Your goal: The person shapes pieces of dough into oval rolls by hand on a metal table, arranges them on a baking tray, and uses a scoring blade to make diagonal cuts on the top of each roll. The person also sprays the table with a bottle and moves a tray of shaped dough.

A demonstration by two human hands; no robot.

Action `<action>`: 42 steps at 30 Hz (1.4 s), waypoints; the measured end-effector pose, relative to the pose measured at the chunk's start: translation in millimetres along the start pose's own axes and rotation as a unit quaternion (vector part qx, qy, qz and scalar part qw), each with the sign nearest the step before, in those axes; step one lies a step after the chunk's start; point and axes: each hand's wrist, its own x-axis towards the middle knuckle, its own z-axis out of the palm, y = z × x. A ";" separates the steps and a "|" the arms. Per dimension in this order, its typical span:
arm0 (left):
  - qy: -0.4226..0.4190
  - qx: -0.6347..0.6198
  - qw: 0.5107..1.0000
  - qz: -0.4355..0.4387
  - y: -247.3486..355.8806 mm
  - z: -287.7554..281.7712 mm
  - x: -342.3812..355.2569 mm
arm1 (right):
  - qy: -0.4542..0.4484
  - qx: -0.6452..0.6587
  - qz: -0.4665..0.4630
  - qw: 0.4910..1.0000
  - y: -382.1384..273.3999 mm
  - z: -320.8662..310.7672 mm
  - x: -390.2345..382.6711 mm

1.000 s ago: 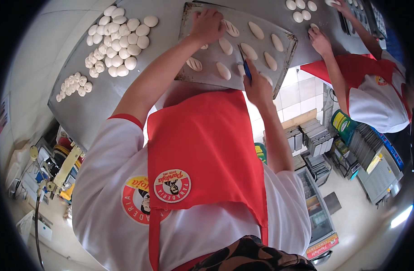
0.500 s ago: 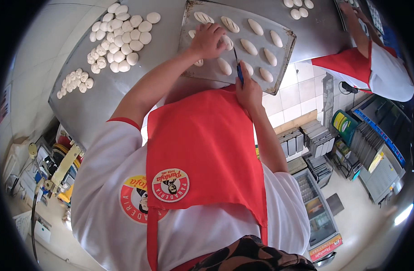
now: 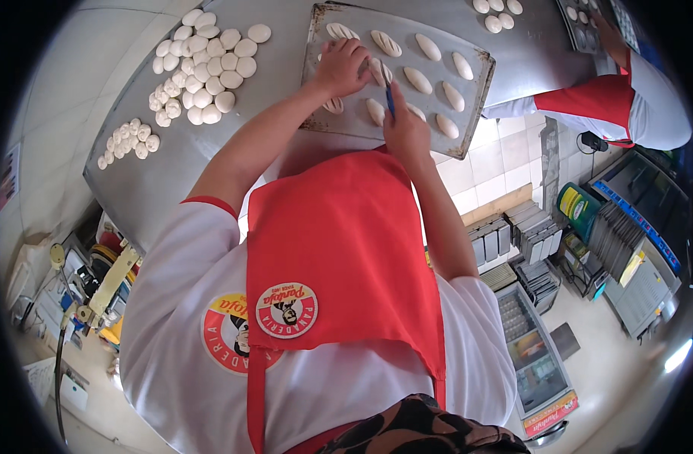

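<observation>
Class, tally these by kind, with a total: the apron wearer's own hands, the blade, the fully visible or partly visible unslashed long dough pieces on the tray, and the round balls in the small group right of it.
Own hands (left hand, right hand): 2
Blue-handled blade: 1
Unslashed long dough pieces: 7
Round dough balls: 5
Total: 15

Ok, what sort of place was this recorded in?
Most likely a bakery's work area: a baking tray holds oval dough pieces, some scored with slashes, and many round dough balls lie grouped on the metal worktable.
</observation>
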 end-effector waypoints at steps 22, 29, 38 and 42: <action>-0.076 -0.028 0.995 0.051 61.3 8.0 -72.6 | -0.064 -0.036 0.042 0.996 35.7 25.6 -119.8; -0.041 -0.019 0.998 0.044 59.7 1.2 -74.7 | -0.005 -0.024 0.028 0.999 23.9 34.2 -88.2; -0.023 -0.005 1.000 0.002 49.5 8.0 -87.7 | -0.078 -0.036 0.044 0.995 10.2 5.1 -129.1; 0.015 0.006 0.999 0.031 55.0 4.4 -82.0 | -0.034 -0.040 0.038 0.998 -4.8 27.8 -75.2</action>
